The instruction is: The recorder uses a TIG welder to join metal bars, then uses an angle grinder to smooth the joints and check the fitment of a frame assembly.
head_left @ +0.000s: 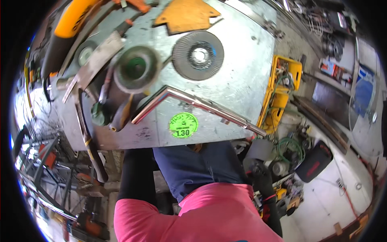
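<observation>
Past the table's right front corner hangs my right arm in a black sleeve. My right hand (259, 168), dark and blurred, is beside a grey rounded thing (260, 149); its fingers cannot be made out. My left arm, also black-sleeved, reaches under the table's front edge, which hides the hand. On the metal table (242, 52) lies a shiny bent metal tube (217, 110), its right end jutting over the edge. Behind it are a grey flap disc (181, 56) and an orange arrow-shaped welding magnet (181, 18). Near the front is a round green sticker (183, 125).
A round dark cup-like thing (151, 66), a hammer (86, 133) and several hand tools crowd the table's left side. At the far left rests an orange-and-black tool (72, 24). Yellow bins (297, 76) stand against the right edge. A green hose (296, 149) lies coiled beyond.
</observation>
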Demonstrator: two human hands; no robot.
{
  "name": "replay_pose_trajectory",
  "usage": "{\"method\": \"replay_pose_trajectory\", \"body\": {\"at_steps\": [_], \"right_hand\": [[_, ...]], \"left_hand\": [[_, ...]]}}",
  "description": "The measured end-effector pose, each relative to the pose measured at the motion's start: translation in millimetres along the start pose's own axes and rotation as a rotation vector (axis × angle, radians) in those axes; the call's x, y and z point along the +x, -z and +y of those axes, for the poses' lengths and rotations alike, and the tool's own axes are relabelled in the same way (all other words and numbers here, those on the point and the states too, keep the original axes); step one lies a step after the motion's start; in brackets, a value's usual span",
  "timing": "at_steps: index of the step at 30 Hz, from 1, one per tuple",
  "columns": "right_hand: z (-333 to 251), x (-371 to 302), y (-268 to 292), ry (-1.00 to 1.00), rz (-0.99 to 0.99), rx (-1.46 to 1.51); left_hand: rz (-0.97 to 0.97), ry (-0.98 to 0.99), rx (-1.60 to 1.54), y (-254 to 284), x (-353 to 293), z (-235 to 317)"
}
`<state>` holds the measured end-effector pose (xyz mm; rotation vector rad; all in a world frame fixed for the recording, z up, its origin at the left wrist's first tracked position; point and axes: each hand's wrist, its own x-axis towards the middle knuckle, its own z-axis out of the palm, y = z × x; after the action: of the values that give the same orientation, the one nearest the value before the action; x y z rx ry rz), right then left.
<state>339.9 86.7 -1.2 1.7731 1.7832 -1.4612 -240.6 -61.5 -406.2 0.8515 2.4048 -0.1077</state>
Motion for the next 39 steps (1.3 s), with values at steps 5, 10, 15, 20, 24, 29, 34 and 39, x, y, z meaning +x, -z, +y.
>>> {"method": "replay_pose_trajectory", "body": {"at_steps": [5,10,15,20,24,29,34,39], "right_hand": [[-79.4,30.3,3.4,-0.028,0.177,0.009],[-157.2,76.7,21.7,0.314,0.281,-0.015],[-219.7,130.9,19.1,0.573,0.251,-0.067],[-257.5,144.8,7.2,0.762,0.390,-0.486],[-262.0,155.6,19.6,0.762,0.241,-0.541],[-220.2,178.0,54.6,0.932,0.236,-0.285],[-164.6,161.8,81.3,0.689,0.232,-0.066],[-142.2,134.3,103.6,0.547,0.334,0.173]], "left_hand": [[-0.012,-0.062,0.022,23.2,-0.7,6.9],[0.032,-0.126,-0.137,52.0,-50.6,29.8],[0.086,-0.245,-0.431,92.9,-141.6,69.3],[0.005,0.027,-0.724,226.4,-280.8,122.0],[0.256,-0.073,-0.707,265.9,-307.9,143.4],[0.465,-0.187,-0.659,321.2,-282.4,189.4],[0.785,-0.431,-0.632,352.7,-247.4,239.4],[0.760,-0.265,-0.605,381.7,-211.4,288.0]]}}
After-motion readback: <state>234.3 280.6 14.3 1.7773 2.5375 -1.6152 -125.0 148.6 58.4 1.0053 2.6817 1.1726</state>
